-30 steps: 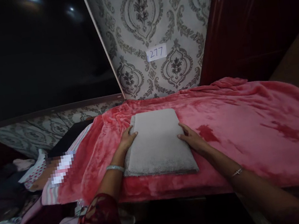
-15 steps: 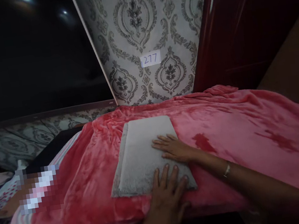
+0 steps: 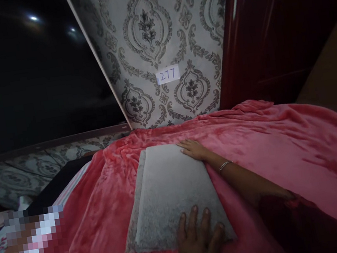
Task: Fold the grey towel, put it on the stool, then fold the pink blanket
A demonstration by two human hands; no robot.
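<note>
A folded grey fuzzy cloth (image 3: 169, 198) lies flat on a pink-red plush blanket (image 3: 100, 221), with its layers showing along the left side. My right hand (image 3: 192, 149) rests at its far right corner, palm down and fingers stretched out toward the left. A thin bracelet circles that wrist. My left hand (image 3: 200, 233) lies on the near right part of the cloth, fingers spread and pointing away from me. Part of the left hand is cut off by the bottom of the view.
A large dark screen (image 3: 28, 79) stands at the back left. Behind the blanket is patterned wallpaper (image 3: 133, 60) with a paper label (image 3: 167, 74) reading 277. A dark red glossy panel (image 3: 257, 41) rises at the right. Striped fabric (image 3: 72, 183) shows beneath the blanket's left edge.
My right hand has slid from the middle of the cloth to its far right corner. My left hand stays at the near edge. The view has shifted slightly, and the cloth appears larger.
</note>
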